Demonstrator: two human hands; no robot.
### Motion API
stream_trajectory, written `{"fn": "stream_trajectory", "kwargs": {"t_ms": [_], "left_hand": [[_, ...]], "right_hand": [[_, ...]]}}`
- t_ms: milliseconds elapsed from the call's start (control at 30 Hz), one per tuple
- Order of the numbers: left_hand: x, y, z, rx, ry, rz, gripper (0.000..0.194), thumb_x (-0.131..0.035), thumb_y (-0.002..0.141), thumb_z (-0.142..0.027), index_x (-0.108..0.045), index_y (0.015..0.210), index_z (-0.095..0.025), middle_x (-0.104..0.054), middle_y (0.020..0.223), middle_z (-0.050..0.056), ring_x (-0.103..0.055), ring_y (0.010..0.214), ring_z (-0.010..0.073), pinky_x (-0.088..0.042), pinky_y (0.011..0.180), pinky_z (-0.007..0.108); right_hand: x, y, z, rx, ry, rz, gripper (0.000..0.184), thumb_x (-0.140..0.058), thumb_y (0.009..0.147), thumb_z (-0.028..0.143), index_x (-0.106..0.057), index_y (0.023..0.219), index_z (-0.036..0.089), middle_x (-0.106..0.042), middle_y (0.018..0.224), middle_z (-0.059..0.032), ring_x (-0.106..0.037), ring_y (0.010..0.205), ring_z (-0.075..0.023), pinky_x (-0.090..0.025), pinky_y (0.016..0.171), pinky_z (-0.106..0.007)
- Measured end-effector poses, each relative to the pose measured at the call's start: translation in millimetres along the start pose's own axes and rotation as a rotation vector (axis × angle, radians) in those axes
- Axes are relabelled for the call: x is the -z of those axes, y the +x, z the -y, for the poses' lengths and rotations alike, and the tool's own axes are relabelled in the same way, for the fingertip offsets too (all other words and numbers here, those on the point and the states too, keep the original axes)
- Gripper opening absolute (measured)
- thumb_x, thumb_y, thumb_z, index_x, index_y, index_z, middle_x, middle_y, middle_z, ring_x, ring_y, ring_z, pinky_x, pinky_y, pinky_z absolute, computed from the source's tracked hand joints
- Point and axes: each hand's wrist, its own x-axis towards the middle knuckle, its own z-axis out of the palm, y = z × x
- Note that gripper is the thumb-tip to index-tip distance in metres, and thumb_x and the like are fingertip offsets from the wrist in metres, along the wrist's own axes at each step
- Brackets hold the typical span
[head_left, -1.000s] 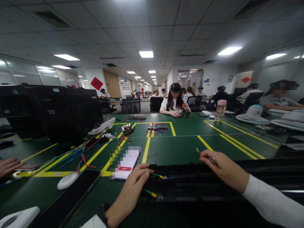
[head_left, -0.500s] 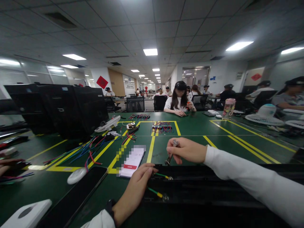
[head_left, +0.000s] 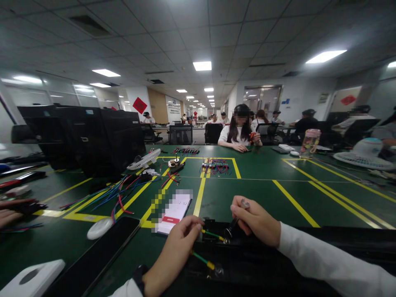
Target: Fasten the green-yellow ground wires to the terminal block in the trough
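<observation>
My right hand [head_left: 255, 220] is closed around a metal wrench [head_left: 245, 203], held slanting. Its lower end meets a bolt with a ring terminal [head_left: 227, 239] on a long black metal part [head_left: 287, 258]. From that terminal a green-and-yellow wire [head_left: 213, 235] runs left to my left hand [head_left: 182, 237]. The thumb and fingers there are pinched together at the wire's end, by the edge of the black part. Nearer to me, a second green-and-yellow wire [head_left: 202, 260] ends at another bolt [head_left: 219, 270].
A phone [head_left: 175, 212] with a lit screen lies beyond my left hand. Left of it are a dark phone [head_left: 102, 251], a white round object [head_left: 100, 229] and loose coloured wires [head_left: 119, 192]. Black computer cases [head_left: 108, 140] stand at the left. Across the green table [head_left: 253, 165] sits a person [head_left: 238, 134].
My right hand has lowered the wrench and brought its lower end to the bolt at the farther wire. The left hand's fingers have drawn together. The view has turned slightly left.
</observation>
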Motion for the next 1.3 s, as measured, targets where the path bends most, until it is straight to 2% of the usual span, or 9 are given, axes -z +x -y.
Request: {"fn": "stream_trajectory", "kwargs": {"t_ms": [167, 300, 367, 567, 733, 933, 1100, 1200, 1300], "left_hand": [[-1.0, 6, 9, 0.028, -0.126, 0.07, 0.014, -0.053, 0.077, -0.029, -0.057, 0.083, -0.017, -0.05, 0.056, -0.005, -0.049, 0.057, 0.0134, -0.034, 0.056, 0.023], [-0.8, 8, 12, 0.043, -0.19, 0.088, 0.013, -0.053, 0.076, -0.025, -0.056, 0.085, -0.016, -0.047, 0.055, -0.006, -0.048, 0.055, 0.0122, -0.033, 0.055, 0.022], [-0.5, 7, 13, 0.054, -0.197, 0.079, 0.012, -0.053, 0.075, -0.024, -0.056, 0.084, -0.017, -0.045, 0.054, -0.006, -0.047, 0.054, 0.0117, -0.033, 0.054, 0.022], [-0.6, 8, 14, 0.059, -0.228, 0.079, 0.012, -0.052, 0.073, -0.019, -0.056, 0.084, -0.017, -0.043, 0.054, -0.007, -0.044, 0.053, 0.0108, -0.033, 0.054, 0.022], [-1.2, 8, 12, 0.058, -0.24, 0.079, 0.011, -0.052, 0.076, -0.022, -0.055, 0.085, -0.017, -0.042, 0.054, -0.008, -0.043, 0.053, 0.0104, -0.032, 0.053, 0.021], [1.4, 9, 11, 0.054, -0.158, 0.111, 0.021, -0.055, 0.078, -0.036, -0.056, 0.085, -0.017, -0.055, 0.06, -0.004, -0.049, 0.057, 0.0116, -0.033, 0.055, 0.022], [3.3, 16, 16, 0.11, -0.201, 0.188, 0.022, -0.062, 0.073, -0.033, -0.055, 0.087, -0.016, -0.051, 0.053, -0.007, -0.043, 0.047, 0.0086, -0.027, 0.048, 0.02], [2.8, 19, 17, 0.145, -0.218, 0.203, 0.021, -0.064, 0.07, -0.031, -0.052, 0.08, -0.017, -0.046, 0.047, -0.01, -0.037, 0.041, 0.0067, -0.023, 0.046, 0.019], [3.0, 20, 14, 0.177, -0.207, 0.217, 0.025, -0.067, 0.068, -0.033, -0.049, 0.077, -0.018, -0.053, 0.049, -0.008, -0.041, 0.043, 0.0073, -0.026, 0.046, 0.019]], "right_hand": [[3, 7, -3, -0.018, -0.049, 0.105, 0.022, -0.039, 0.089, 0.034, -0.041, 0.074, 0.019, -0.038, 0.042, 0.0101, -0.034, 0.036, -0.0063, -0.026, 0.039, -0.018], [9, 19, 2, -0.019, -0.131, 0.308, 0.017, -0.045, 0.087, 0.032, -0.042, 0.077, 0.018, -0.045, 0.048, 0.0079, -0.039, 0.042, -0.0064, -0.03, 0.043, -0.018], [9, 24, 1, -0.007, -0.109, 0.352, 0.02, -0.048, 0.085, 0.035, -0.041, 0.077, 0.019, -0.045, 0.05, 0.0079, -0.039, 0.043, -0.0065, -0.031, 0.044, -0.018], [0, 21, -15, 0.061, 0.046, 0.186, 0.028, -0.042, 0.088, 0.044, -0.036, 0.075, 0.02, -0.038, 0.049, 0.0092, -0.035, 0.042, -0.0067, -0.028, 0.043, -0.018], [2, 15, -12, 0.106, -0.08, 0.201, 0.026, -0.04, 0.089, 0.039, -0.037, 0.072, 0.02, -0.042, 0.05, 0.0074, -0.038, 0.045, -0.0079, -0.031, 0.047, -0.02], [6, 14, -7, 0.161, -0.286, 0.19, 0.021, -0.042, 0.089, 0.032, -0.042, 0.073, 0.019, -0.049, 0.058, 0.004, -0.046, 0.054, -0.0103, -0.036, 0.056, -0.022], [8, 16, -11, 0.163, -0.278, 0.265, 0.018, -0.045, 0.087, 0.031, -0.045, 0.073, 0.019, -0.05, 0.061, 0.0037, -0.047, 0.057, -0.0108, -0.038, 0.058, -0.022], [8, 16, -13, 0.166, -0.254, 0.242, 0.02, -0.043, 0.087, 0.031, -0.043, 0.072, 0.019, -0.049, 0.058, 0.0042, -0.047, 0.055, -0.0107, -0.037, 0.057, -0.022], [7, 16, -14, 0.169, -0.263, 0.222, 0.018, -0.044, 0.087, 0.031, -0.041, 0.073, 0.019, -0.048, 0.056, 0.0048, -0.046, 0.053, -0.0107, -0.037, 0.055, -0.022]]}}
